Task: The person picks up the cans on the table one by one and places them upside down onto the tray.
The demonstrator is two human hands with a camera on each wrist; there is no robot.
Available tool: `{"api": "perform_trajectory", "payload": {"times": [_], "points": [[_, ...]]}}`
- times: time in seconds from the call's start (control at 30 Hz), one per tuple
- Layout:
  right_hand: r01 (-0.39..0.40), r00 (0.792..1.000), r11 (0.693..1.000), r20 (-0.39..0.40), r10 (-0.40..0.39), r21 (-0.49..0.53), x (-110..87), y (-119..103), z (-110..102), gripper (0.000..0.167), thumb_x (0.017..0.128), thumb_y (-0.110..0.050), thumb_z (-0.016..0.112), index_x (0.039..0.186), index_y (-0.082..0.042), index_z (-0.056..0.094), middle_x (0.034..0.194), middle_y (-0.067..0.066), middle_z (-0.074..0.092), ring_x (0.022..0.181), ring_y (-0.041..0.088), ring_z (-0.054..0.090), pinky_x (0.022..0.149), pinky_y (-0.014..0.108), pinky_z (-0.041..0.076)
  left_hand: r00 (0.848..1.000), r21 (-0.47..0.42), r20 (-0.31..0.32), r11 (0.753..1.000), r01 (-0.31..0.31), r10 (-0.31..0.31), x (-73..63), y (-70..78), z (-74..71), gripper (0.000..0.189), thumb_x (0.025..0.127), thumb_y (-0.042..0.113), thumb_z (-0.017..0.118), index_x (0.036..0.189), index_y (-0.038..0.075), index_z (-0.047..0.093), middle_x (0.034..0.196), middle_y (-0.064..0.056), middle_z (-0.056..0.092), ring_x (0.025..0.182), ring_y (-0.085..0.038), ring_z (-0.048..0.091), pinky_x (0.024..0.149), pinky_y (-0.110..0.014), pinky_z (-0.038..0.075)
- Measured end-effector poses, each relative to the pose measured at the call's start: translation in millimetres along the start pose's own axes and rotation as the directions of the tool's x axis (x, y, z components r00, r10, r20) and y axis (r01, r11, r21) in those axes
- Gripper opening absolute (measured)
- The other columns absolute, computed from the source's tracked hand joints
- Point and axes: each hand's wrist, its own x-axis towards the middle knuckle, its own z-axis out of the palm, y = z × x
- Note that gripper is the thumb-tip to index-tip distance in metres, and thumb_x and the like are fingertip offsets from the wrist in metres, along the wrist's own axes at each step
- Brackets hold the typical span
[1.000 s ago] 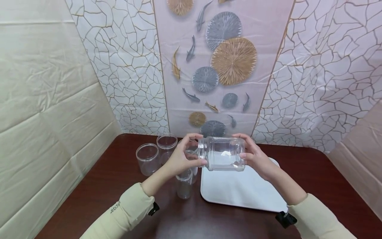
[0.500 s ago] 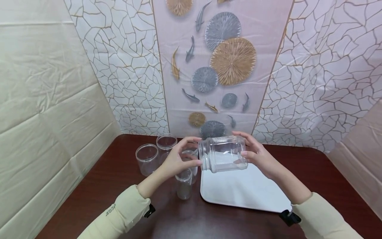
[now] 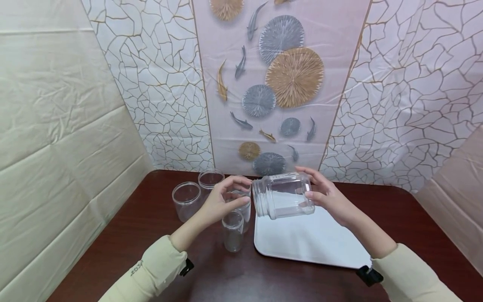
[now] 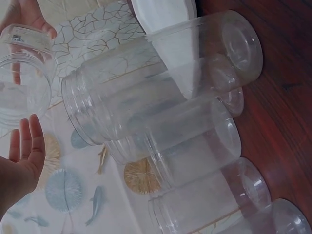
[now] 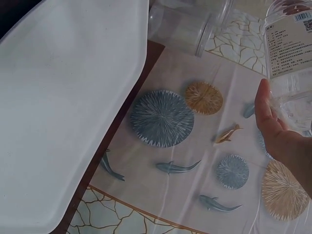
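A clear plastic jar (image 3: pixel 284 197) lies sideways in the air above the white tray (image 3: pixel 305 243), its threaded mouth to the left and tipped slightly down. My right hand (image 3: pixel 332 201) grips it at the base end, thumb in front and fingers behind. In the right wrist view, a printed label (image 5: pixel 292 44) shows on its side. Just left of the mouth, my left hand (image 3: pixel 219 201) stands apart from the jar with bent, spread fingers and nothing between them. In the left wrist view, the left fingers (image 4: pixel 35 141) are beside the jar's rim.
Several clear jars stand upright on the dark red table (image 3: pixel 241 281), left of the tray: a small one (image 3: pixel 232 235) in front, a wide one (image 3: pixel 186 203) at left, and another (image 3: pixel 211 180) behind. A patterned cloth (image 3: pixel 290 105) hangs at the back.
My left hand has let go of the jar's neck and moved left. The jar has tilted mouth-down a little, still in my right hand, which has shifted slightly right.
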Motion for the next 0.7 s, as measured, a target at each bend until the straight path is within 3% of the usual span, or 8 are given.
{"api": "perform_trajectory", "payload": {"times": [0.33,0.57,0.7], "points": [[-0.054,0.997,0.993,-0.056,0.049,-0.106,-2.7,0,-2,0.056,0.095,-0.011,0.047,0.147,-0.020,0.029,0.135,0.017,0.035,0.106,0.010,0.056,0.082,0.036,0.052,0.999,0.036,0.029,0.999,0.020,-0.021,-7.6,-6.3,-5.2,0.023,0.087,0.004,0.063,0.109,0.000,0.061,0.110,-0.022,0.062,0.099,-0.033,0.061,0.083,-0.032,0.053],[-0.101,0.993,0.985,-0.080,0.091,-0.140,-2.8,1,-3,0.056,0.095,-0.013,0.049,0.147,-0.015,0.028,0.133,0.021,0.034,0.103,0.011,0.055,0.080,0.036,0.051,0.999,0.067,0.033,0.997,0.024,-0.027,-13.2,-11.0,-11.1,0.020,0.087,0.005,0.063,0.107,0.002,0.063,0.106,-0.023,0.064,0.095,-0.013,0.062,0.084,-0.030,0.052],[-0.139,0.988,0.973,-0.096,0.122,-0.187,-3.1,2,-2,0.056,0.095,-0.015,0.051,0.146,-0.011,0.028,0.131,0.025,0.034,0.102,0.021,0.054,0.078,0.040,0.053,0.999,0.085,0.029,0.996,0.025,-0.028,-20.0,-15.4,-15.1,0.019,0.088,0.005,0.062,0.106,0.002,0.063,0.107,-0.021,0.065,0.094,-0.012,0.062,0.084,-0.031,0.052]]}}
